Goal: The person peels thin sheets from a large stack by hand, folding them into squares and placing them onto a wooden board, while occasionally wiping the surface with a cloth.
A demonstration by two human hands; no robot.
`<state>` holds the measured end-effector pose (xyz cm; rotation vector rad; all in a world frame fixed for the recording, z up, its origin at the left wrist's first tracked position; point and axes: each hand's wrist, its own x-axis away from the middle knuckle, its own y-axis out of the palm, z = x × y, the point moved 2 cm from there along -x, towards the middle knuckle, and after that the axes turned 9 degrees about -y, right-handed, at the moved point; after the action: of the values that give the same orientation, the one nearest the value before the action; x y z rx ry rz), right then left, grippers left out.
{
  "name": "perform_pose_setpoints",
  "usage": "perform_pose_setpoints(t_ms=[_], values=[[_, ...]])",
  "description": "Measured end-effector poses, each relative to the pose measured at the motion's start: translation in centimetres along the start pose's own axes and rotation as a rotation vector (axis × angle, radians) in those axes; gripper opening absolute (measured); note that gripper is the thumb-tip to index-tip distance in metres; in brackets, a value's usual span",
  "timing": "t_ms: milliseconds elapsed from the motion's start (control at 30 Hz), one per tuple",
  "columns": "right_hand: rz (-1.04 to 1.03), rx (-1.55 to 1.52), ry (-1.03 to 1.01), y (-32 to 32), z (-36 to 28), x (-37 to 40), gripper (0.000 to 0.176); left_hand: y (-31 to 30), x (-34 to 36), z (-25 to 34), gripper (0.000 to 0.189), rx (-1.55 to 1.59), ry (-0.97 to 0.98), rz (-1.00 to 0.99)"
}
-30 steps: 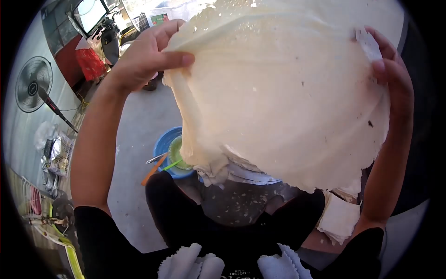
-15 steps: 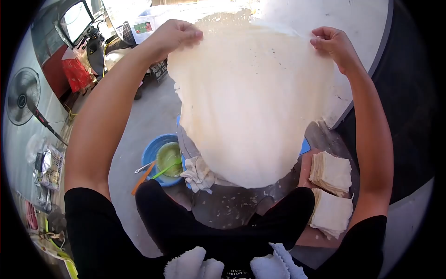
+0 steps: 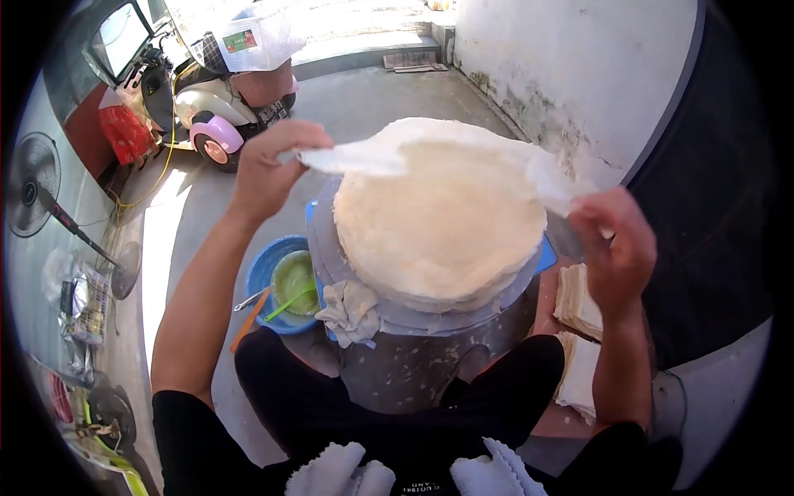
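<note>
A thin pale dough sheet point(image 3: 362, 159) is stretched between my hands, its far edge folding over toward me. My left hand point(image 3: 279, 165) pinches its left corner, and my right hand point(image 3: 616, 240), a little blurred, grips the right one. Beneath it lies a thick stack of round dough sheets point(image 3: 438, 240), which the held sheet partly overlaps. The stack rests on a round grey cover point(image 3: 331, 258) over a blue stand point(image 3: 547, 257). By the stack's near left side is a crumpled cloth point(image 3: 349, 312).
At left, a blue basin point(image 3: 260, 277) holds a bowl of greenish liquid point(image 3: 295, 277) with a green-handled utensil point(image 3: 289, 305). Two piles of cut square sheets point(image 3: 579, 372) sit on a reddish board at right. A fan point(image 3: 35, 186) and a scooter point(image 3: 219, 124) stand farther left.
Both hands have come down and toward me from the raised position. The sheet that hung upright now lies mostly lowered over the stack, which has come into view.
</note>
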<state>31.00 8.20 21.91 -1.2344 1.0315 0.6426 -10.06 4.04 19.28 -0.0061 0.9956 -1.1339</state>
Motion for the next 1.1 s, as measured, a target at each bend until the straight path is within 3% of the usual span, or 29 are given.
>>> perform_pose_setpoints(t_ms=[100, 267, 533, 700, 767, 867, 933, 967, 1000, 1033, 1100], values=[[-0.228, -0.129, 0.115, 5.1, -2.3, 7.9, 0.018, 3.6, 8.2, -6.2, 0.028, -0.140, -0.193, -0.113], [-0.500, -0.227, 0.182, 9.4, -4.4, 15.7, 0.015, 7.0, 16.2, -10.1, 0.030, -0.393, -0.185, -0.344], [-0.689, -0.262, 0.274, 8.2, -4.6, 14.1, 0.017, 6.7, 17.3, -8.8, 0.022, -0.437, -0.130, -0.306], [-0.703, -0.033, 0.111, 8.3, -2.2, 7.6, 0.012, 8.1, 16.7, -5.6, 0.034, -0.484, 0.083, -0.350], [-0.729, 0.108, -0.010, 10.1, -0.5, 3.5, 0.011, 9.1, 17.4, -6.4, 0.033, -0.470, 0.071, -0.403], [-0.690, 0.211, -0.076, 16.9, 2.4, -2.3, 0.007, 9.8, 18.2, -6.9, 0.024, -0.415, 0.035, -0.420], [-0.614, 0.253, -0.154, 24.3, 4.2, -4.8, 0.007, 9.8, 18.4, -7.6, 0.017, -0.301, -0.153, -0.357], [-0.530, 0.223, -0.172, 28.2, 4.4, -5.2, 0.011, 9.7, 18.6, -7.2, 0.017, -0.304, -0.133, -0.368], [-0.707, 0.147, -0.048, 32.1, 4.4, -5.0, 0.007, 9.4, 18.8, -6.9, 0.014, -0.256, -0.254, -0.298], [-0.688, 0.073, -0.020, 34.5, 3.5, -4.2, 0.012, 9.2, 19.1, -7.0, 0.012, -0.206, -0.377, -0.223], [-0.668, 0.003, 0.006, 35.3, 2.2, -1.8, 0.018, 9.2, 19.8, -8.0, 0.018, -0.197, -0.445, -0.241]])
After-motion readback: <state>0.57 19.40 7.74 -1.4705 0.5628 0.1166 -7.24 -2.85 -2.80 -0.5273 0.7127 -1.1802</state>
